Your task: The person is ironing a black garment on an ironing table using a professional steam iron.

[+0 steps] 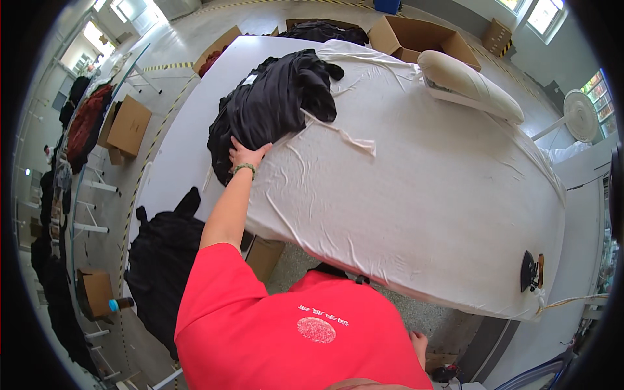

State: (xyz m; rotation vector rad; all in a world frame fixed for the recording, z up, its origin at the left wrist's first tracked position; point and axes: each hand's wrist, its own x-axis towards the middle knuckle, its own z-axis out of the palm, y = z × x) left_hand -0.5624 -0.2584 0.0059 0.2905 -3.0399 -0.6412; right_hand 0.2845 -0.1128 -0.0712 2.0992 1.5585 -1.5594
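A heaped stack of black garments (pixel 273 97) lies at the far left part of the white cloth-covered table (pixel 416 195), with a small white label showing on it. My left hand (pixel 247 155), a green bead bracelet on its wrist, rests on the near edge of this stack, thumb spread away from the fingers. A pale cloth tie (pixel 348 138) trails across the table cover from the stack's right side. Low at my right side hangs my right hand (pixel 420 340), away from the table; only part of it shows and its fingers are not clear.
Another black garment pile (pixel 166 260) lies to my left. An iron (pixel 530 272) stands at the table's right end, its cord running off right. A padded pressing arm (pixel 471 84) sits at the far right edge. Open cardboard boxes (pixel 422 40) stand beyond the table.
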